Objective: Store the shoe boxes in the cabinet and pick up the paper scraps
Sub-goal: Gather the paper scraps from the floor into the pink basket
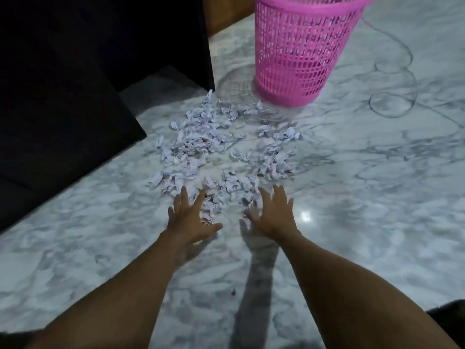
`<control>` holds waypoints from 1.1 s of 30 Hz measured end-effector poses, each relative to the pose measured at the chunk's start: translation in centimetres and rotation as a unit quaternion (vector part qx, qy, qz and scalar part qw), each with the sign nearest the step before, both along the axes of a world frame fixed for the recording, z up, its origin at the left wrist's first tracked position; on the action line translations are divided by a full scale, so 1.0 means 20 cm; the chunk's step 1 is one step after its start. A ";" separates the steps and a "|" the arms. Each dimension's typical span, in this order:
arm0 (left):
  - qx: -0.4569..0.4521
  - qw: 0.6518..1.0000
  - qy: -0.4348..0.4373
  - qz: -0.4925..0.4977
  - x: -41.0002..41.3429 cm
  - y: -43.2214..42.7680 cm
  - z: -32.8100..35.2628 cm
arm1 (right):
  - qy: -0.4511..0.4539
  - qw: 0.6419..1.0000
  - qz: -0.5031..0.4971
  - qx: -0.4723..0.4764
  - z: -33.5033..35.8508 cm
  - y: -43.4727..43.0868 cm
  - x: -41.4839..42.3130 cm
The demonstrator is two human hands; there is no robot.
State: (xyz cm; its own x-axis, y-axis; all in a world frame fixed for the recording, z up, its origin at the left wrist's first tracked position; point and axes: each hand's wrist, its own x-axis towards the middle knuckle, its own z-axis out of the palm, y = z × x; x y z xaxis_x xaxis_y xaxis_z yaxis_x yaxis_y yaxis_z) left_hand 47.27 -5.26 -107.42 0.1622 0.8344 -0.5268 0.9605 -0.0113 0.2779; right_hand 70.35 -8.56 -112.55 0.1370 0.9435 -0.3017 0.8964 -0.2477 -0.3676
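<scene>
Head view looks down two bare forearms stretched forward over a grey-veined marble floor [352, 222], both palms turned down. Landmark for everything is the pile of crumpled paper scraps [216, 149] spread across the floor.

At the pile's near edge, the left hand [191, 217] lies low with fingers spread wide and thumb out to the side; its fingertips reach in among the nearest scraps, and a few pieces show beside the thumb. It grips nothing. Just to the right of it, the right hand [273, 215] is likewise splayed and unclenched, fingers pointing toward the pile, its thumb side touching the closest scraps; whether the palm presses on the floor cannot be told.

Beyond the pile's far edge stands a pink plastic mesh wastebasket [299, 51], upright, its base just beside the farthest scraps. Its contents cannot be made out through the mesh. Left of the pile sits dark furniture [63, 96].
</scene>
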 end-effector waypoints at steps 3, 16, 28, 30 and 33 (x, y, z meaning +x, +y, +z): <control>0.043 0.996 0.047 -0.068 -0.02 -0.02 -0.15 | -0.056 0.995 0.054 0.055 -0.05 0.11 0.02; 0.237 0.966 0.009 -0.107 -0.04 0.20 -0.43 | -0.047 0.972 0.185 0.139 -0.19 0.39 -0.05; 0.346 0.927 -0.024 -0.140 -0.10 0.28 -0.52 | -0.007 0.944 0.249 0.216 -0.23 0.45 -0.21; 0.348 0.926 -0.039 -0.140 -0.11 0.29 -0.53 | 0.006 0.936 0.229 0.266 -0.24 0.45 -0.23; 0.345 0.928 -0.063 -0.123 -0.12 0.30 -0.53 | 0.011 0.935 0.205 0.290 -0.26 0.45 -0.25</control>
State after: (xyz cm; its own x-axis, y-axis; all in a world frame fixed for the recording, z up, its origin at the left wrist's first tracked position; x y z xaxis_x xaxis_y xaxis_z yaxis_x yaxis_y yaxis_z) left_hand 44.95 0.65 -118.00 0.4165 0.8956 0.1565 0.8655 -0.4433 0.2334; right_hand 65.30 0.47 -117.73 -0.2718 0.9211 0.2788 0.8632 0.3614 -0.3525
